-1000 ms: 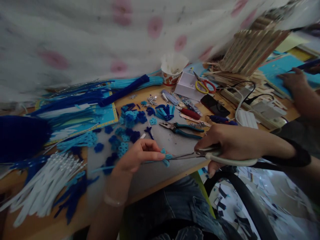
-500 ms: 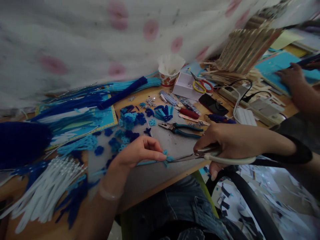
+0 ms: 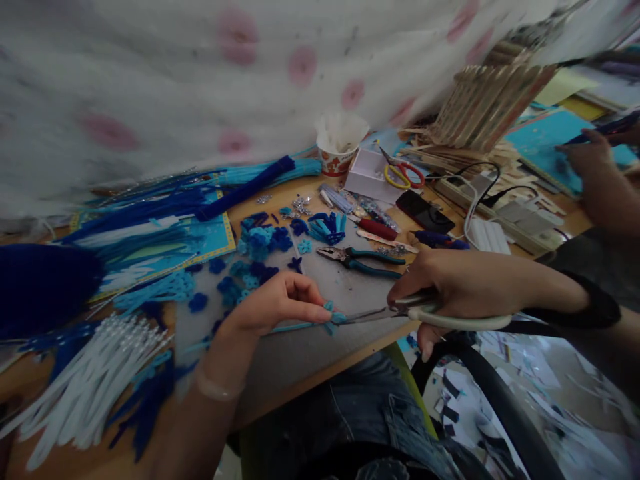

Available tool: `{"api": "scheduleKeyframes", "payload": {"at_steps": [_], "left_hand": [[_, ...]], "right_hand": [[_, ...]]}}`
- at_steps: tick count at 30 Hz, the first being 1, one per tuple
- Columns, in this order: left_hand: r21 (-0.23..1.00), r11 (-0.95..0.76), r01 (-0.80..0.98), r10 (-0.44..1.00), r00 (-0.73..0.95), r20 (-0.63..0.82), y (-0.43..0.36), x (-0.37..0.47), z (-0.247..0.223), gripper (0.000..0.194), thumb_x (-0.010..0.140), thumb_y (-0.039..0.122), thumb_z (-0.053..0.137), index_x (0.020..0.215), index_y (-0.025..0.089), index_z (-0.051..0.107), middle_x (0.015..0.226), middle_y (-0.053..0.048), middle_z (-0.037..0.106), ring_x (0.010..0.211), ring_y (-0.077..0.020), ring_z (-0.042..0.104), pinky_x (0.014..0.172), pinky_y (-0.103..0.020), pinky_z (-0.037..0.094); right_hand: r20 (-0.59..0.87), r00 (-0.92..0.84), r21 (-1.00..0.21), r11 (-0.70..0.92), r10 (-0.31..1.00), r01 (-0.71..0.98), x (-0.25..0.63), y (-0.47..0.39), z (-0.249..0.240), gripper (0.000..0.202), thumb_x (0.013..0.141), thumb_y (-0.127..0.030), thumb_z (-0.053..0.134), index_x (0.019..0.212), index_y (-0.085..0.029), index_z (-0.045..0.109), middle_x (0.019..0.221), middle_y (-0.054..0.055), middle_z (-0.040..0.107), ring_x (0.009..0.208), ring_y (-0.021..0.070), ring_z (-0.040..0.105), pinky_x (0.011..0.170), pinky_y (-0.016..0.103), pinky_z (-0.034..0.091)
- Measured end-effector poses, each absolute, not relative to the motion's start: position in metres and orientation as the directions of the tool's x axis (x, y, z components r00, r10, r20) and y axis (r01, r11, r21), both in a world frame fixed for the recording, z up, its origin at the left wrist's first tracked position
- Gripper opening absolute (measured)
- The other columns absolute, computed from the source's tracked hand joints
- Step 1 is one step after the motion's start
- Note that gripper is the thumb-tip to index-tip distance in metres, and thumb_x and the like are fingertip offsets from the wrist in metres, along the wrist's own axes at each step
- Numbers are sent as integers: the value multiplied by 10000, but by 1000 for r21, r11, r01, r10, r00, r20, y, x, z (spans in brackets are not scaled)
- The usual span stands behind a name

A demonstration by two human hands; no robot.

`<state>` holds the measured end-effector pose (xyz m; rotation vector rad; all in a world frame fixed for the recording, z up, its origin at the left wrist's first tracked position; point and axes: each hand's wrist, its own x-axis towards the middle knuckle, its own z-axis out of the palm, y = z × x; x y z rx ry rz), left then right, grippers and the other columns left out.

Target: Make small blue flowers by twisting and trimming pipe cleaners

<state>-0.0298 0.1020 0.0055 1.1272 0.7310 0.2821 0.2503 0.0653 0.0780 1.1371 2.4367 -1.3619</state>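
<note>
Between thumb and forefinger, my left hand pinches a light-blue pipe cleaner flower, whose long stem runs back under the palm. My right hand is wrapped round the white-handled scissors. Their blades point left and the tips reach the flower's edge. Just beyond, on the grey mat, lie pliers with teal handles. Dark-blue and light-blue fuzzy flowers are heaped behind my left hand.
White pipe cleaner loops lie at the left. Behind stand a paper cup and a white box with red-and-yellow scissors. A phone and a power strip lie right. Another person's hand rests over a blue board.
My hands, the flower and the scissors stay almost where they were. The other person's hand at the far right has shifted slightly, with its dark tool raised a little.
</note>
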Motion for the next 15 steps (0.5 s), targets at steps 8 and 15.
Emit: {"api": "scheduleKeyframes", "payload": {"at_steps": [8, 15], "left_hand": [[873, 464, 148, 526, 748, -406, 102, -30, 0, 240, 553, 247, 896, 550, 191, 663, 559, 34, 697, 626, -135, 672, 845, -313, 535], [867, 480, 133, 524, 749, -406, 104, -29, 4, 232, 568, 242, 886, 557, 191, 660, 593, 5, 725, 652, -155, 690, 727, -284, 506]], "right_hand": [[-433, -714, -667, 337, 551, 665, 250, 66, 78, 378, 843, -494, 738, 654, -195, 604, 586, -42, 636, 530, 111, 476, 505, 235, 297], [-427, -697, -651, 340, 576, 679, 249, 66, 79, 370, 863, -489, 716, 651, -199, 627, 573, -35, 625, 523, 119, 473, 513, 238, 311]]}}
